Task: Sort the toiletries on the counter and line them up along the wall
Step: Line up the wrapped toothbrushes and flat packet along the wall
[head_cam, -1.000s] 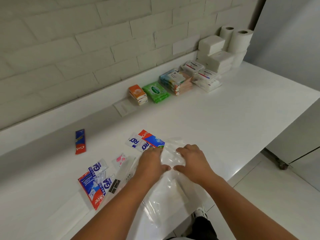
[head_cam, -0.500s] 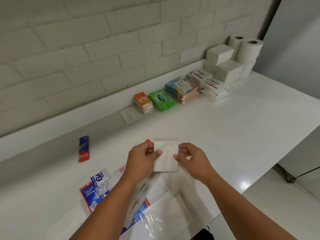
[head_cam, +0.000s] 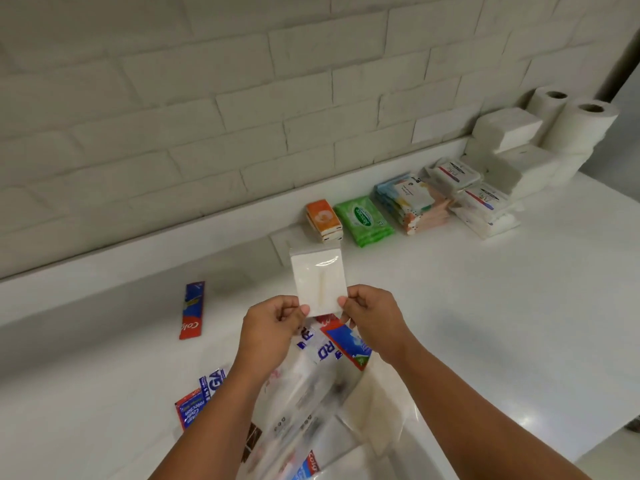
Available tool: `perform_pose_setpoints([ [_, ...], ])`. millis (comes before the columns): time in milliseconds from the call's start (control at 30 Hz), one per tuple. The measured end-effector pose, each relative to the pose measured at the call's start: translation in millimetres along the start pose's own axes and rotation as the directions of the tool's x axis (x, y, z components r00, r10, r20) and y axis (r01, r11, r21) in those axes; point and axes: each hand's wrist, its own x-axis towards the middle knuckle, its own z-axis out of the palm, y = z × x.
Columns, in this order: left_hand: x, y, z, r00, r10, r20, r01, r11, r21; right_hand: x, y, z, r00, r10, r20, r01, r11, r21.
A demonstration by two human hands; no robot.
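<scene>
Lifted since half a second ago: white sachet point(head_cam: 318, 280), held just short of the orange tissue pack point(head_cam: 323, 220) | grip: your left hand point(head_cam: 273, 322) and right hand point(head_cam: 372, 320) each pinch a lower corner | axis: upright, pointing toward that pack; hands equally near.

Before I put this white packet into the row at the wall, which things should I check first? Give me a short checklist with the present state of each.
1. Grip: the left hand and the right hand each pinch a lower corner of the flat white plastic-wrapped packet: ok.
2. Packet lifted clear of the crumpled clear plastic bag: ok.
3. Contents: no label shows: cannot tell.
4. Matching group: a flat pale packet lies at the wall, left of the orange tissue pack, partly hidden: cannot tell.
5. Room on the white counter left of that row: ok.
6. Everything else sorted: the red-and-blue toothpaste sachet lies apart: not ok.
</scene>
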Motion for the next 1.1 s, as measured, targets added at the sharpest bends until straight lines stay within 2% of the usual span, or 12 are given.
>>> perform_pose_setpoints([
  [167,50,1,-15,0.985,-0.088,-0.145,0.08,0.995,-0.063,46,-4,24,0.999,-0.051,0.012,0.051,0.999,-0.017],
  [300,109,-3,-20,0.961,-0.204,-0.187,0.182,0.975,-0.126,82,-6,42,0.987,-0.16,-0.002,0.153,0.95,-0.273],
  [367,132,-7,-17,0.944,-0.282,-0.174,0.246,0.948,-0.203,97,-4,49,0.984,-0.172,0.038,0.173,0.909,-0.379],
  [467,158,-13,-11,0.921,-0.349,-0.173,0.308,0.925,-0.223,113,-2,55,0.981,-0.145,0.126,0.189,0.848,-0.496],
  [700,181,-24,-1,0.892,-0.402,-0.209,0.381,0.915,-0.134,125,4,57,0.967,-0.15,0.204,0.239,0.806,-0.541],
  [1100,171,-20,1,0.899,-0.266,-0.348,0.361,0.9,0.245,120,0,49,0.972,-0.117,0.204,0.208,0.832,-0.514],
])
